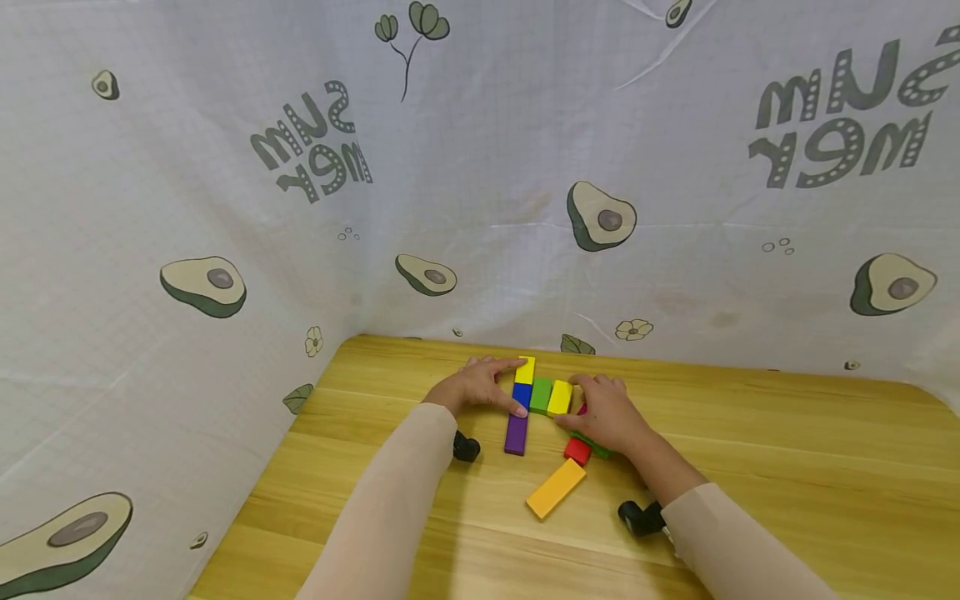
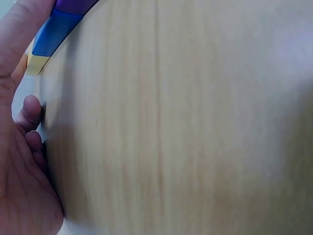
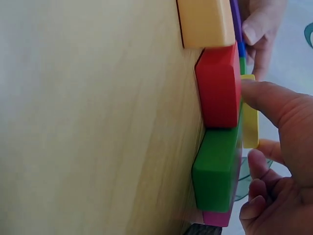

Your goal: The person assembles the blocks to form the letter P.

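Observation:
A yellow block (image 1: 527, 370), a blue block (image 1: 521, 394) and a purple block (image 1: 516, 436) lie end to end in a row. My left hand (image 1: 476, 387) rests beside that row, index fingertip at the yellow block, thumb tip near where blue meets purple. To the right of the blue block lies a green block (image 1: 540, 396). Beside it, my right hand (image 1: 609, 414) pinches a second yellow block (image 1: 559, 398) by its two ends between thumb and index finger. The right wrist view shows this yellow block (image 3: 250, 122) behind other blocks, partly hidden.
Close to the right hand are a red block (image 1: 577, 451), another green block (image 1: 597, 447) and a mostly hidden magenta block (image 1: 582, 409). An orange block (image 1: 556, 489) lies nearer on the wooden table (image 1: 495, 542). A printed white cloth (image 1: 495, 167) hangs behind.

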`<state>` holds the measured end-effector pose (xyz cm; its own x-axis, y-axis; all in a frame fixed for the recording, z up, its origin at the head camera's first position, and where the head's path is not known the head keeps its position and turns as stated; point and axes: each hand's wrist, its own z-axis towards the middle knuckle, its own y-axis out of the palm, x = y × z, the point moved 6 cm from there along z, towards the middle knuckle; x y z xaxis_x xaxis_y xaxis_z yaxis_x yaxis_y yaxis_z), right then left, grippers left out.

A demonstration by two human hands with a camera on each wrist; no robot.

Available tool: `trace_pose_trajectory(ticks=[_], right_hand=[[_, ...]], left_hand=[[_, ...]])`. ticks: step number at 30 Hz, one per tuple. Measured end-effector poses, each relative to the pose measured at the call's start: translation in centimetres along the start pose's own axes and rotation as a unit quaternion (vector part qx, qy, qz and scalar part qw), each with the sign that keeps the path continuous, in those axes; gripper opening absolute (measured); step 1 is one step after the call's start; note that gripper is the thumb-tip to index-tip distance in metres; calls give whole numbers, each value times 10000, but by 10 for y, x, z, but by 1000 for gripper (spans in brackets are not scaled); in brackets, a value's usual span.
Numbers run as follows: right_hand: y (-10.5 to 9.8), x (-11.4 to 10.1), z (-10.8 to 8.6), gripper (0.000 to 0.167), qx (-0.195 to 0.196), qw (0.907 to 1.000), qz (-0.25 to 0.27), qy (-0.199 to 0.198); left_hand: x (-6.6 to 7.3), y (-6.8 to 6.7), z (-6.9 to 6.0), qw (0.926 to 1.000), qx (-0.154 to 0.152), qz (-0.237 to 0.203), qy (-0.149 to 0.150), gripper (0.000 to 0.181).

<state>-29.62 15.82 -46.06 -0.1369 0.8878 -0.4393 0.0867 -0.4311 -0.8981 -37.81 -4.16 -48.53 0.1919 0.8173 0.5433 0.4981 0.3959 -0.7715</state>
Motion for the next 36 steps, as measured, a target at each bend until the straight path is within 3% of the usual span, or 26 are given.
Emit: trace_pose_trajectory(ticks=[11,22,36], right_hand=[[-2,-22,-18,71,142,9994,67,-304],[11,-54,-45,69,-291,9980,403,-398],[40,-85,-77,67,-491,9927,-83,-1096]], left_hand=[[-3,-1,2,10000,-81,-27,-3,100],[-1,-1,0,10000,7,7,-20,97],[-1,0,-1,10000,-13,41,14,97]])
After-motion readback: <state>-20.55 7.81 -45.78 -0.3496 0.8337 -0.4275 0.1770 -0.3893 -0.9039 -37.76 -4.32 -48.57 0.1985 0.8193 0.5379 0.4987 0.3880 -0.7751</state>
